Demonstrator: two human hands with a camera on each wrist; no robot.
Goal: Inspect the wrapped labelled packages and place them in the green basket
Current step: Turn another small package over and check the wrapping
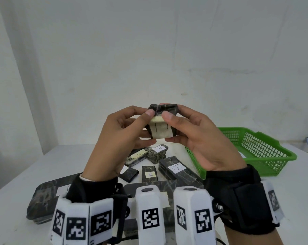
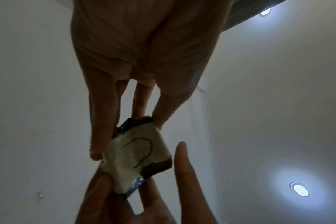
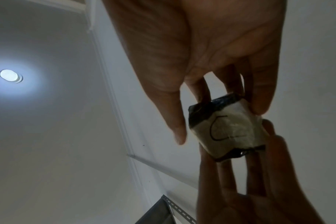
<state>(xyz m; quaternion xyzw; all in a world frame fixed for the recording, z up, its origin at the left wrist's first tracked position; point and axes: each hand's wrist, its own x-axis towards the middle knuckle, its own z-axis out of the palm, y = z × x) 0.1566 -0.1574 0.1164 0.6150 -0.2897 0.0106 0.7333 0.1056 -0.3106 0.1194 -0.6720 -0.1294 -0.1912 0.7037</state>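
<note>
Both hands hold up one small dark wrapped package (image 1: 161, 124) above the table, at chest height. Its white label faces me and carries a curved pen mark, plain in the wrist views (image 2: 138, 153) (image 3: 226, 131). My left hand (image 1: 142, 128) pinches its left side, thumb on top and fingers underneath. My right hand (image 1: 173, 128) pinches the right side the same way. The green basket (image 1: 255, 167) sits on the table to the right, below my right hand. What lies in it is mostly hidden.
Several wrapped packages lie on the white table under my hands: one labelled A (image 1: 157, 152), a long one labelled B (image 1: 176, 168), a small one labelled A (image 1: 149, 174). A large flat package (image 1: 42, 200) lies near left. A white wall stands behind.
</note>
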